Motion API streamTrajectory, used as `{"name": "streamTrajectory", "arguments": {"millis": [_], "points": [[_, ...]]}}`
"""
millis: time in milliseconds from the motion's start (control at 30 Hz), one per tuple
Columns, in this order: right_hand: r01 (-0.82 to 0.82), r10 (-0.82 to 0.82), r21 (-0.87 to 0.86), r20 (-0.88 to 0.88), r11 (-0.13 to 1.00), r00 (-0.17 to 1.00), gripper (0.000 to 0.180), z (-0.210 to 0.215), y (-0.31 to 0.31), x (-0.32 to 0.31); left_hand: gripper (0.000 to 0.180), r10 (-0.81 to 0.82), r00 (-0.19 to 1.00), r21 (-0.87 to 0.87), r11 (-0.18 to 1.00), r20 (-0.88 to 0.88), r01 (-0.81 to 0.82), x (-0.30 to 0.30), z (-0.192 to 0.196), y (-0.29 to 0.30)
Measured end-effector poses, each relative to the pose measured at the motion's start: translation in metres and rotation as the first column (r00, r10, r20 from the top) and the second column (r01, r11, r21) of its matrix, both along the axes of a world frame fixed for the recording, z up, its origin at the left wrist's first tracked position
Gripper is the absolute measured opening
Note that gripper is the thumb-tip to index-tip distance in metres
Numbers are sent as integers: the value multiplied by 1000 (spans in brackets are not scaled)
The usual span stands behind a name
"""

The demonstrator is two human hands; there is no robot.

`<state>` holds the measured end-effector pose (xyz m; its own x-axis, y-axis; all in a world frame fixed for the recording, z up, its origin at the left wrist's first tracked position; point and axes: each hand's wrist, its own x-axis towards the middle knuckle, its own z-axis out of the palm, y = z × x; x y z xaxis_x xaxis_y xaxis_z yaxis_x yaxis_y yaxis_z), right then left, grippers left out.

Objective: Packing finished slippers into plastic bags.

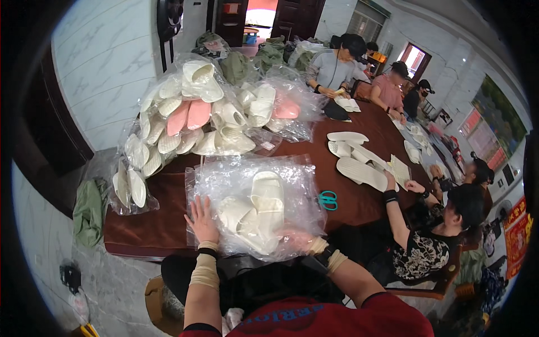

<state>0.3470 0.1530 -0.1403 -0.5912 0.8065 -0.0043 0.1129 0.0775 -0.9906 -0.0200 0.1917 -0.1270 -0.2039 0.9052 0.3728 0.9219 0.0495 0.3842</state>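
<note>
A pair of cream slippers (267, 196) lies in front of me, on and partly under clear plastic bags (303, 174) at the table's near edge. One slipper points away from me; the other rests tilted against its left side. My left hand (203, 222) is open, fingers spread over the bags' left edge, holding nothing. Beneath crinkled clear film, my right hand (298, 240) reaches to the heel end of the slippers. Glare and film blur its fingers, so I cannot see whether it grips them.
Bagged cream and pink slippers (191, 115) are heaped at the table's far left. Teal-handled scissors (327, 200) lie right of the bags on the brown tablecloth (151, 227). Loose slippers (359, 168) lie farther right, near a seated co-worker (429, 241). Other people work along the table.
</note>
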Motion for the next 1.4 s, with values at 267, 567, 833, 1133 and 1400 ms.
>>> {"name": "streamTrajectory", "arguments": {"millis": [267,567,833,1133,1400], "points": [[613,-742,467,156,637,652,42,39,54,122,54,35,998,-13,999,-50,-36,10,-7,10],[382,-382,-21,-69,924,921,55,183,-7,5,58,117,915,-5,992,-386,-129,-6,-11,-3],[104,-117,-420,-5,902,993,44,54,-8,6,57,46,997,-27,998,-55,-48,-8,-8,7],[641,-635,275,-123,717,763,38,82,32,108,57,69,997,-9,998,-27,-69,-7,-5,3],[208,-254,-357,-87,911,963,39,133,58,-14,64,39,997,-90,995,-65,-45,-18,-8,1]]}}
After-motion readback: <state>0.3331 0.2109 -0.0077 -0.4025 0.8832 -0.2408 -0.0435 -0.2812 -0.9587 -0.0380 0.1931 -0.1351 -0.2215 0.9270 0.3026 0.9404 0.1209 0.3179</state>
